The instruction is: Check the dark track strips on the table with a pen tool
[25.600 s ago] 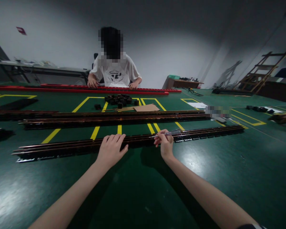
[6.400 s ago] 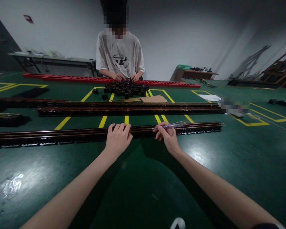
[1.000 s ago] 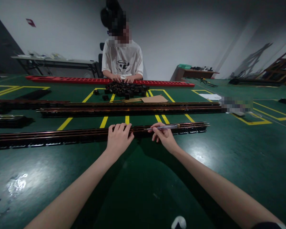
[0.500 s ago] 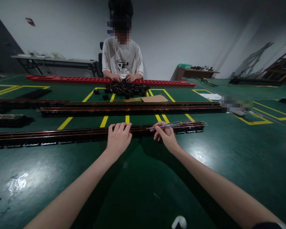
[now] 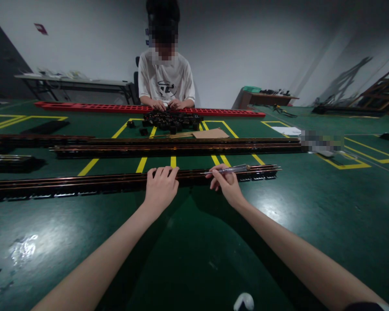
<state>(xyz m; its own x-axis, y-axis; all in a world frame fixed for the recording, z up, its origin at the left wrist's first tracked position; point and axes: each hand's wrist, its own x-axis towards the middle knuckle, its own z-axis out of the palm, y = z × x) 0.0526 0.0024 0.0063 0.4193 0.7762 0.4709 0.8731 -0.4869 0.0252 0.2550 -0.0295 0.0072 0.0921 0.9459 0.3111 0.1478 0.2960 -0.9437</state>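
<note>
Head view: on the green worktop (image 5: 188,259), the left hand (image 5: 161,188) has its grip hooked over the nearest rail (image 5: 84,183). The right hand (image 5: 226,185) has its grip pinching a clear screwdriver (image 5: 234,169) at that rail. Beyond lie two more rails (image 5: 181,149), cardboard (image 5: 210,134) and black parts (image 5: 170,121).

Nothing legible; the shirt print (image 5: 166,89) is too blurred.

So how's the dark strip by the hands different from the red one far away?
The dark strip is black with coppery lines; the red strip is red with holes. The dark strip is under the left hand and the right hand, which holds a tool; the red strip is by another person's hands. Both are long and thin, on the green table.
</note>
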